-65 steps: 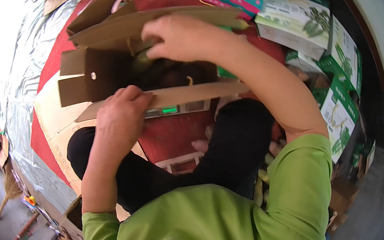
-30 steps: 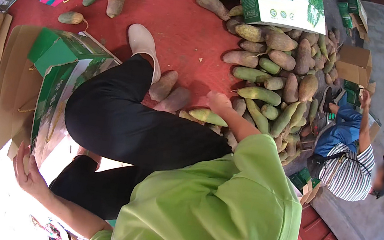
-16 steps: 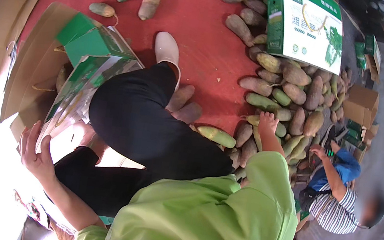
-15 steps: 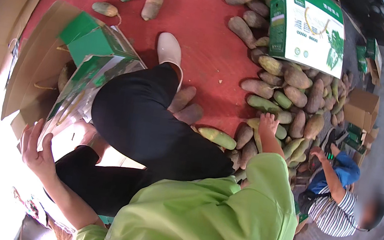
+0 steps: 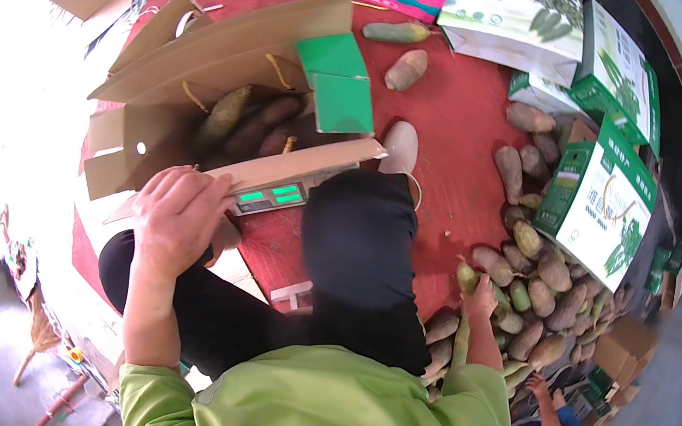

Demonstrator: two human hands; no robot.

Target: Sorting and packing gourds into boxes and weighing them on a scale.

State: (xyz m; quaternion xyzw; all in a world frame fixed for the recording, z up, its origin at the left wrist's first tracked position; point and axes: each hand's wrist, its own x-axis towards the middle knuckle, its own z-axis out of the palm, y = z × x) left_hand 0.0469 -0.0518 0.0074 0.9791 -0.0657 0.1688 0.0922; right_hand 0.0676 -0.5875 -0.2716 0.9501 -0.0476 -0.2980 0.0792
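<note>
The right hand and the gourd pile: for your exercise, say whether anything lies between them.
Nothing visible does. The right hand is already at the gourd pile, fingers around a green gourd at its near edge.

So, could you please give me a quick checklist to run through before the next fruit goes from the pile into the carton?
1. Carton open: ok. The cardboard box has its flaps spread and elongated fruit already lie inside.
2. Carton steadied: ok. The left hand rests on the near flap.
3. Fruit in hand: cannot tell. The right hand is at the pile of fruit, with a greenish fruit at its fingertips, but the grip is hidden.
4. Scale readable: ok. The scale display is lit green and partly uncovered below the flap.
5. Space in the carton: cannot tell. The far side is shadowed.
</note>
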